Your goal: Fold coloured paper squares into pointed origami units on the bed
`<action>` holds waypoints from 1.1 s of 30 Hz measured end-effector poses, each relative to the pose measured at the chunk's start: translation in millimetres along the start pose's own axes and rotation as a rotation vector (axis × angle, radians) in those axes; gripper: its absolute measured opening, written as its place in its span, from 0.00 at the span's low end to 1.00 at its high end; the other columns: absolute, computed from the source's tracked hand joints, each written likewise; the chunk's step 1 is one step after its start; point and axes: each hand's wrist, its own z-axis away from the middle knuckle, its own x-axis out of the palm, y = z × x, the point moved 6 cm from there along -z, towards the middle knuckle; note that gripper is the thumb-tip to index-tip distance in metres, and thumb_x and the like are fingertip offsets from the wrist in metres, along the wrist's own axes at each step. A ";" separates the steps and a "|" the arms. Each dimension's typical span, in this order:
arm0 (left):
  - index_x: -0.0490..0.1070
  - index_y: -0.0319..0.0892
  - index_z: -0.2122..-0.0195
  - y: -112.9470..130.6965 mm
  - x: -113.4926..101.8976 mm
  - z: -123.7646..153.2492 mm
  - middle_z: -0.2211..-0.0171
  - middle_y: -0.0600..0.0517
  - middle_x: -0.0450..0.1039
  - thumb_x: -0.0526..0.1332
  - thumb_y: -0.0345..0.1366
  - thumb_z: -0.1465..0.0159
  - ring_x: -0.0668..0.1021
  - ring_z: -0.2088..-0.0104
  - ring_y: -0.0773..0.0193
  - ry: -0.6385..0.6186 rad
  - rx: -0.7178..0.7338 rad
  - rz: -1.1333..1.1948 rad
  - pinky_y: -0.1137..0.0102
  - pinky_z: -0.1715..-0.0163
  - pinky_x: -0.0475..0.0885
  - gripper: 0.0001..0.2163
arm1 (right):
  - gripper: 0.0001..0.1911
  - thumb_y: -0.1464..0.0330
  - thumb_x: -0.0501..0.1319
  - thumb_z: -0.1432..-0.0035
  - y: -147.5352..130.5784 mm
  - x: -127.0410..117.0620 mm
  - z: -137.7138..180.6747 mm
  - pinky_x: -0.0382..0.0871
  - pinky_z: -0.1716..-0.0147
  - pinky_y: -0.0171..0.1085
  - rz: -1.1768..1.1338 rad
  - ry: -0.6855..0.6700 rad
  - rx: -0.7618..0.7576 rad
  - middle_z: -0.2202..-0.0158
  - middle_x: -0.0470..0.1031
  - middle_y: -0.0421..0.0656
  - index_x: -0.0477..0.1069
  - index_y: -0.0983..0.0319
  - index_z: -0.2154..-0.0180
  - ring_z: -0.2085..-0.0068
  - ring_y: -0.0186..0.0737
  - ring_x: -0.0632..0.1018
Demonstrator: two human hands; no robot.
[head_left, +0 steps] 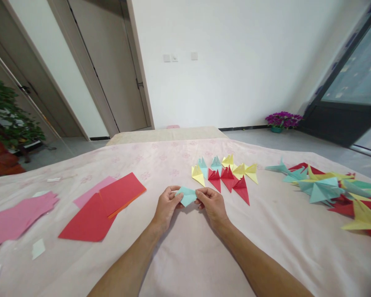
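The left hand and the right hand are close together but not touching, each pinching one side of a small light blue folded paper between thumb and fingers. The paper is just above the middle of the cloth-covered surface; its side edges are under the fingertips, its underside is out of sight, and its finer creases are hard to make out. Several fingers of both hands are hidden, and the forearms are cut off by the lower edge.

Just beyond the right hand stands a cluster of folded paper pieces in red, yellow and light blue, the rear ones partly covered by those in front. Farther right lies a heap of folded paper shapes, so overlapped that single pieces are hard to count; the right edge crops it.

Left of the hands, red sheets overlap, with only a strip of an orange sheet showing and a pink sheet partly covered. Nearer the left edge, which cuts them off, are more pink sheets, with a pale scrap beside them.
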 end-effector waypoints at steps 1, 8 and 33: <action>0.67 0.39 0.53 0.1 -3.1 -0.9 0.68 0.50 0.77 0.69 0.46 0.45 0.78 0.68 0.63 0.033 0.013 -0.008 0.71 0.68 0.74 0.23 | 0.14 0.60 0.67 0.51 -0.7 3.3 1.9 0.64 0.81 0.31 0.011 -0.045 -0.007 0.81 0.73 0.38 0.74 0.65 0.67 0.80 0.32 0.70; 0.68 0.40 0.53 7.7 -17.3 -8.1 0.79 0.59 0.67 0.67 0.44 0.44 0.69 0.79 0.70 0.034 0.064 -0.201 0.76 0.79 0.61 0.21 | 0.16 0.67 0.54 0.39 -22.3 24.7 19.8 0.66 0.74 0.32 0.276 -0.491 -0.214 0.77 0.71 0.36 0.71 0.61 0.50 0.75 0.34 0.72; 0.79 0.46 0.58 38.1 -8.0 11.6 0.59 0.49 0.77 0.66 0.31 0.45 0.77 0.61 0.60 -0.512 0.354 -0.913 0.70 0.61 0.70 0.13 | 0.18 0.78 0.58 0.44 -34.0 25.3 28.3 0.66 0.57 0.39 1.045 -0.610 -0.793 0.60 0.76 0.44 0.78 0.57 0.57 0.57 0.41 0.72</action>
